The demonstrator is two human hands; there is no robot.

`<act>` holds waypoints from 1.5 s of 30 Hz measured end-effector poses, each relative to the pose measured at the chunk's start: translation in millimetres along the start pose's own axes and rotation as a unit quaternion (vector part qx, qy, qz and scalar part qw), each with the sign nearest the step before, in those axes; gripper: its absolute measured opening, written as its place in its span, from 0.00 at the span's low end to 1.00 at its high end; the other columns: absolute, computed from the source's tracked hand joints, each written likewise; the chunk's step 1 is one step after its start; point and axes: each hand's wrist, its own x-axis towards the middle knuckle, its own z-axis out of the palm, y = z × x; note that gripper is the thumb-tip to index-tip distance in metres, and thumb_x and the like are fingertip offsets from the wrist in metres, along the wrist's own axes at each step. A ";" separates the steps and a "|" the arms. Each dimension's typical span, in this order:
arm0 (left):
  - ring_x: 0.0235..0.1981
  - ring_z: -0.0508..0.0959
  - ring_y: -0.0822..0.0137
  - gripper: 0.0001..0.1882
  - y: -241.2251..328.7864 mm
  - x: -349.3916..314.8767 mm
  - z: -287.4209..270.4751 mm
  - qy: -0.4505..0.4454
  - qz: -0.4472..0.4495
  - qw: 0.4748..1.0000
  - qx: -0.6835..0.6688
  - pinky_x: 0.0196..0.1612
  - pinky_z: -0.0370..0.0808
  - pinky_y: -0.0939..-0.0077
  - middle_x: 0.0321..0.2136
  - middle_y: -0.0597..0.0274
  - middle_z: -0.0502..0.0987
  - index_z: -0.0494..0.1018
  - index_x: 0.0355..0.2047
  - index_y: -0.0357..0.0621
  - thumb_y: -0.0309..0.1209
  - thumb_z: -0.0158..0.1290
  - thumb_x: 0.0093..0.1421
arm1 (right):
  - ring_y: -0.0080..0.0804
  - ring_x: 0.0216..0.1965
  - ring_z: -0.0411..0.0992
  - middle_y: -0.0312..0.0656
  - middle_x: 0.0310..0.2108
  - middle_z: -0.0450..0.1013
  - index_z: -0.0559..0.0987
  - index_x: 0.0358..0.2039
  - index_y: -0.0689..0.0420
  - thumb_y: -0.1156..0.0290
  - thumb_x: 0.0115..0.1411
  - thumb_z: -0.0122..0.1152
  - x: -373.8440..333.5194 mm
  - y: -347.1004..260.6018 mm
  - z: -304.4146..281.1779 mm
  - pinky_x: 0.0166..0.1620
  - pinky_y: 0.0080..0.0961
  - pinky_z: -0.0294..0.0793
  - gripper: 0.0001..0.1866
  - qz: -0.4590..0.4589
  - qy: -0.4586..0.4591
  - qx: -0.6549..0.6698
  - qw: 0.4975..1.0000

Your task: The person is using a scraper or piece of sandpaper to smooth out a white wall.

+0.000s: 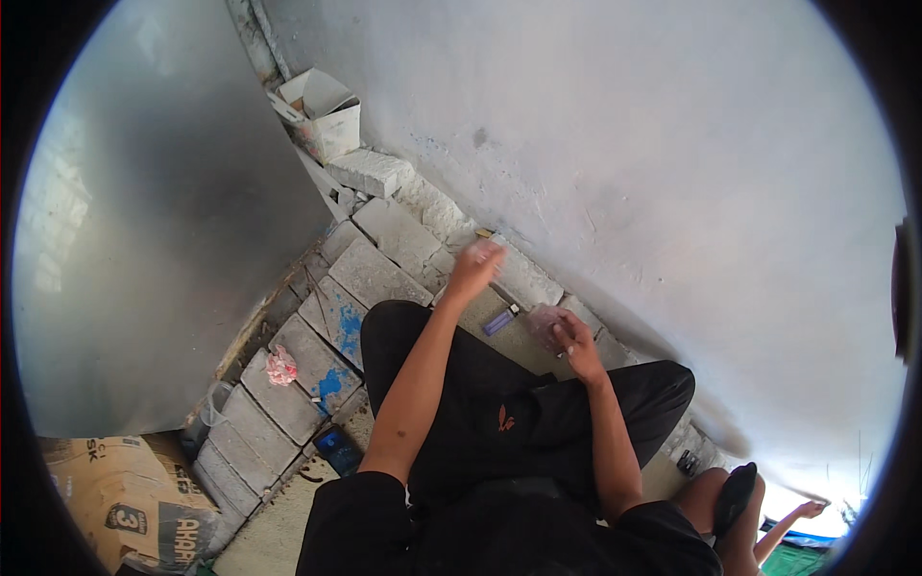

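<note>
We're sitting with knees spread, facing a pale wall [672,173]. Our right hand [576,348] has its fingers closed on a see-through pinkish thing [545,324], held out over our lap by the right knee; it's too blurry for us to say what it is. Our left hand [477,267] is out ahead near the foot of the wall, fingers curled but smeared, so we can't tell if it's gripping anything. A small yellow bit [484,232] shows just past its fingertips. Between our hands there's a purple lighter-shaped item [500,320]. Off to our left we've got a dark phone [337,450] and some crumpled red-and-white stuff [281,366] on the blocks [269,413].
</note>
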 end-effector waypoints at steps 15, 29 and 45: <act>0.47 0.75 0.71 0.29 -30.1 -37.4 48.9 -0.313 -0.135 0.940 0.005 0.51 0.72 0.77 0.46 0.61 0.76 0.68 0.54 0.35 0.29 0.66 0.54 | 0.39 0.48 0.75 0.51 0.45 0.76 0.76 0.48 0.63 0.78 0.60 0.57 10.9 4.1 9.8 0.52 0.30 0.71 0.14 -0.015 -0.029 0.024 0.999; 0.25 0.72 0.77 0.09 -33.0 -81.2 86.2 0.022 0.019 0.999 0.030 0.30 0.69 0.78 0.23 0.66 0.74 0.72 0.29 0.40 0.33 0.57 0.58 | 0.26 0.30 0.75 0.40 0.31 0.76 0.78 0.40 0.61 0.76 0.53 0.70 6.3 -16.3 -9.3 0.34 0.25 0.74 0.14 -0.093 0.042 -0.056 0.993; 0.23 0.66 0.75 0.18 -12.1 -78.8 93.3 0.204 0.209 0.948 0.127 0.28 0.66 0.74 0.19 0.65 0.67 0.68 0.27 0.35 0.37 0.50 0.69 | 0.19 0.28 0.70 0.34 0.28 0.75 0.78 0.42 0.61 0.63 0.62 0.65 -2.1 -17.2 -1.1 0.29 0.20 0.68 0.15 0.026 -0.032 0.101 0.994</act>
